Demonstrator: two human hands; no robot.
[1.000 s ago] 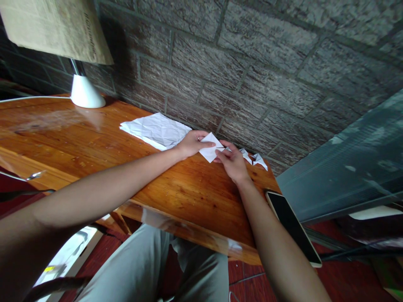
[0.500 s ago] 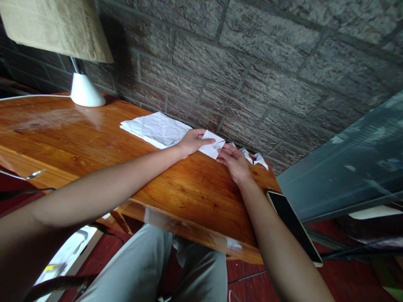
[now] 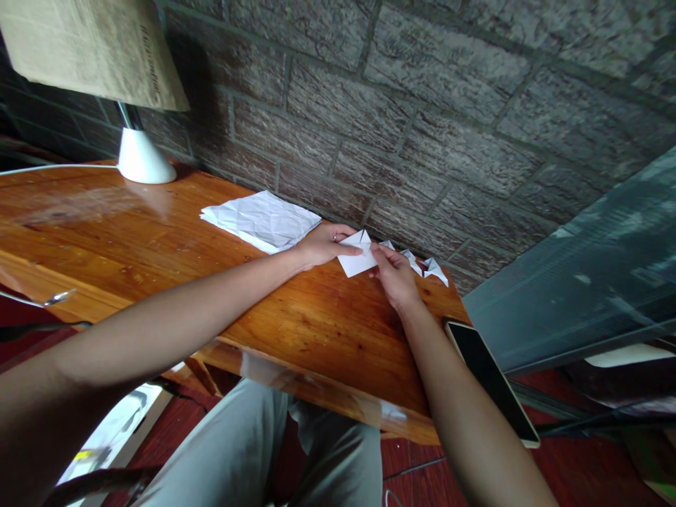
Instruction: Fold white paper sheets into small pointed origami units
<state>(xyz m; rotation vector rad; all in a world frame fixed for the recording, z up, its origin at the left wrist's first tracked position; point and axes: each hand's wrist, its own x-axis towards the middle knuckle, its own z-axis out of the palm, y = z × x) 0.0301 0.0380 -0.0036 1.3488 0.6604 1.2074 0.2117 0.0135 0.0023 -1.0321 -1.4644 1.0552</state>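
A small folded white paper piece (image 3: 358,259) lies on the wooden table (image 3: 158,239) near the brick wall. My left hand (image 3: 323,243) pinches its left edge with thumb and fingers closed on it. My right hand (image 3: 393,274) grips its right side, fingers curled over the fold. A stack of crumpled white paper sheets (image 3: 263,219) rests just left of my left hand. Two or three small folded paper shapes (image 3: 429,267) sit behind my right hand by the wall.
A lamp with a white base (image 3: 140,159) and a beige shade (image 3: 89,49) stands at the table's far left. A dark phone (image 3: 491,380) lies at the table's right corner by my right forearm. A glass surface (image 3: 581,282) sits to the right. My grey-trousered legs are below the table edge.
The paper piece has been turned and refolded between both hands; it now shows a squarer shape with a small triangular flap on top. Both hands stayed in the same spot.
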